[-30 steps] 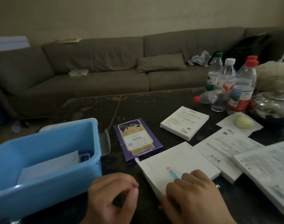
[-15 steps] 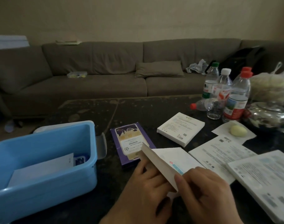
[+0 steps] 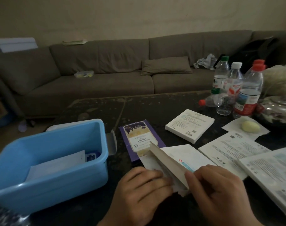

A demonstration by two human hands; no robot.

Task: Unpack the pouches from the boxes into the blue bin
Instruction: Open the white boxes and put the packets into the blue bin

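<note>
A flat white box (image 3: pixel 184 157) lies at the near edge of the dark table, its side flap lifted. My right hand (image 3: pixel 215 191) holds that flap up. My left hand (image 3: pixel 142 190) has its fingers at the box's open side, against the white contents there; the grip itself is hidden. The blue bin (image 3: pixel 60 178) stands to the left, holding a white pouch (image 3: pixel 57 163) and a small blue item (image 3: pixel 91 156). A purple box (image 3: pixel 139 139) lies between bin and white box.
More white boxes lie to the right: one further back (image 3: pixel 190 128), two overlapping near the right edge (image 3: pixel 233 149) (image 3: pixel 272 173). Several plastic bottles (image 3: pixel 248 92), a glass pot (image 3: pixel 279 110) and a yellow lump on paper (image 3: pixel 250 126) crowd the far right. A sofa (image 3: pixel 106 79) runs behind the table.
The white box's side flap was lifted by my right hand, and my left hand moved from beside the bin to the box's open side.
</note>
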